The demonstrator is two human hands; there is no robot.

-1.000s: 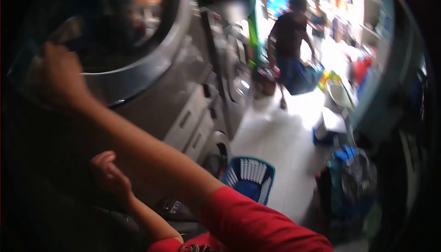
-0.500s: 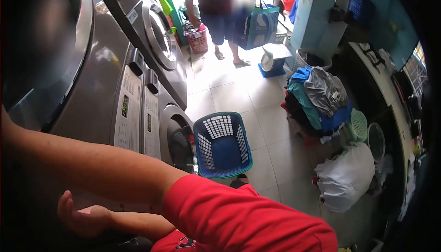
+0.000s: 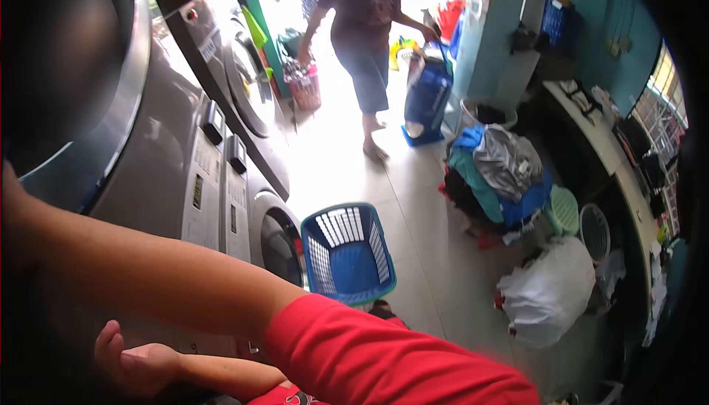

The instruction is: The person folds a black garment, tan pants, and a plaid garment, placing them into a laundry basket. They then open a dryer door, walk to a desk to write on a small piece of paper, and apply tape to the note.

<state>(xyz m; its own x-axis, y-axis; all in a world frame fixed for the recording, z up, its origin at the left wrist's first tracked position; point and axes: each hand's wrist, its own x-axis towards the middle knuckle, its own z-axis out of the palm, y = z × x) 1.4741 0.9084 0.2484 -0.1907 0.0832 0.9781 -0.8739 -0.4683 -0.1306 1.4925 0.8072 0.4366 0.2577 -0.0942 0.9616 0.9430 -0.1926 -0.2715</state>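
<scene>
My right arm in a red sleeve (image 3: 384, 349) stretches across to the left edge, beside the round door (image 3: 122, 128) of a front-loading machine. Its hand is beyond the frame or lost in the dark there, so what it touches is hidden. Below that arm, my left hand (image 3: 140, 364) is turned palm up with its fingers loosely bent and apart, and nothing shows in it. A blue laundry basket (image 3: 353, 263) with white slotted sides stands on the floor by the lower machine (image 3: 277, 239).
A person (image 3: 362, 28) walks near the doorway holding a blue bag (image 3: 428, 91). A pink basket (image 3: 304, 89) of laundry stands by the far machine. To the right are a pile of clothes (image 3: 502, 168), a white plastic bag (image 3: 550, 290) and a long counter (image 3: 628, 191).
The other person has stepped further in, and the blue bag now hangs lower, near the floor. The view has shifted slightly. My arms keep nearly the same pose.
</scene>
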